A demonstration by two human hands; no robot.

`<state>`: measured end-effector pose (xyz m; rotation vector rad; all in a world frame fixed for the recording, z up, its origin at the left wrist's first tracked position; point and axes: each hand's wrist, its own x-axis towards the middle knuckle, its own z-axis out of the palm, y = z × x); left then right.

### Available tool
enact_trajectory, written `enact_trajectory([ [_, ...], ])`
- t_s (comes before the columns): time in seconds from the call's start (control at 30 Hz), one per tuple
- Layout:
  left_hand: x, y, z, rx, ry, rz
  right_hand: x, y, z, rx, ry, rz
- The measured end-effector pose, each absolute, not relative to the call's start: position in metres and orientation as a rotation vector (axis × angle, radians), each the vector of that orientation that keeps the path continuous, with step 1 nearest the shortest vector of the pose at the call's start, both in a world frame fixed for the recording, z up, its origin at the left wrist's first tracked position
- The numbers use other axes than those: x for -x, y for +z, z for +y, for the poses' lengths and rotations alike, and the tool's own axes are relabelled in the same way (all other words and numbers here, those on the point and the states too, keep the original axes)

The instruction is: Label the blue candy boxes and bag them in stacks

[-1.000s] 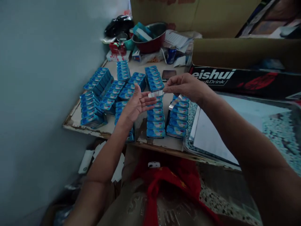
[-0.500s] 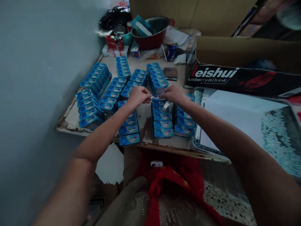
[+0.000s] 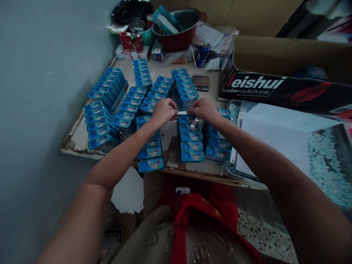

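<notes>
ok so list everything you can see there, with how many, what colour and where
Table: one, pale and worn, centre
Small packs: about nine rows, blue, across the table
Strip: one, whitish, far end of the front centre row
Carton: one, black-fronted, right rear
Tray: one, silvery rim, right front
Small pieces: many, pale blue, in the tray
Paper: at least one sheet, white, over the tray
Bowl: one, dark red, table's back
Can: one, blue, right of the bowl
Cloth: red, person's front
Left hand: one, bare, pinching the strip's left end
Right hand: one, bare, pinching the strip further right
</notes>
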<state>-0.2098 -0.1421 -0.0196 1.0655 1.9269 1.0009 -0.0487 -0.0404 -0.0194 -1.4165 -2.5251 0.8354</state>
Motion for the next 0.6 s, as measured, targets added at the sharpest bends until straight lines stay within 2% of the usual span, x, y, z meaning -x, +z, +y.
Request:
enact_trajectory([
  [0.3,0.21,-0.025,-0.134,-0.942,0.908,1.955,0.056,-0.025,-0.033,1.426,0.704,-2.613],
  [0.43,0.201,-0.031,-0.127,-0.758,0.84,1.905,0.052,-0.027,-0.022,1.446,0.794,-2.621],
  [0.6,0.197,-0.045,-0.13,-1.018,0.691,2.092,0.041,-0.013,-0.029,1.43,0.792,-2.487],
])
